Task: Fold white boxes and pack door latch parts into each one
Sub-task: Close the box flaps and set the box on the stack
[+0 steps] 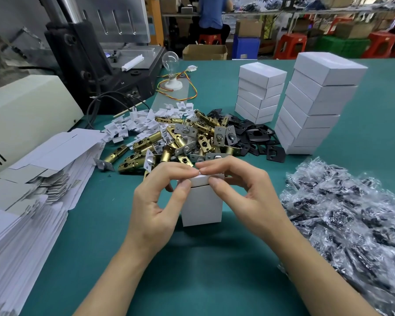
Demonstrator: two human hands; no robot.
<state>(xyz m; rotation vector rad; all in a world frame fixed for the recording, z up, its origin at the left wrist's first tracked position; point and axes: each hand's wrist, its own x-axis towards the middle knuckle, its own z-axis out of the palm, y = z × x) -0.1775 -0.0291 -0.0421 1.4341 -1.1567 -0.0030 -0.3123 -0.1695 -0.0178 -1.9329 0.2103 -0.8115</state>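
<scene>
Boxes (2 stacks) crowd teal table.

Materials and finishes on the green matt table mat.
Upright box: matt white card. Behind it, latch bolts: glossy brass-coloured metal; strike plates: matt black. Right of box, screw packets: crinkled glossy clear plastic.

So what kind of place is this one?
Likely a small factory packing bench: a heap of brass latches, stacks of closed white boxes and flat box blanks on a green table, with cartons and another worker behind.
</scene>
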